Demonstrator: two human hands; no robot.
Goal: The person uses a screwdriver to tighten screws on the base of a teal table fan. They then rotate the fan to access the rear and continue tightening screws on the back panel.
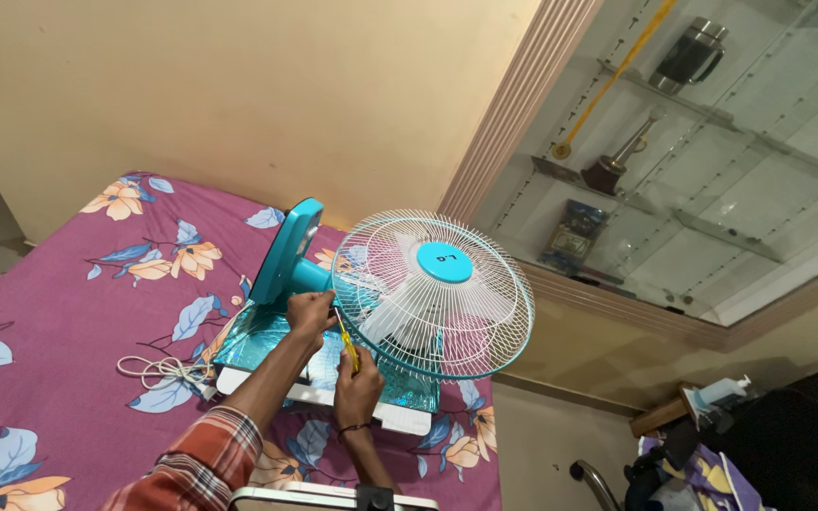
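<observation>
While the left hand (310,312) grips the fan guard (433,293) rim at its left edge, the right hand (359,383), just nearer, pinches a yellow screwdriver (346,343) angled up-left toward that rim.

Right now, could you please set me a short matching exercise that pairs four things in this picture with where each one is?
Things:
1. yellow-handled screwdriver
2. white power cord
3. round teal hub cap
4. left hand

Places:
A. coiled on the floral bedsheet
B. at the centre of the white fan grille
C. held in the right hand
D. at the grille's rim, beside the teal fan neck

Pairs: 1-C, 2-A, 3-B, 4-D
</observation>
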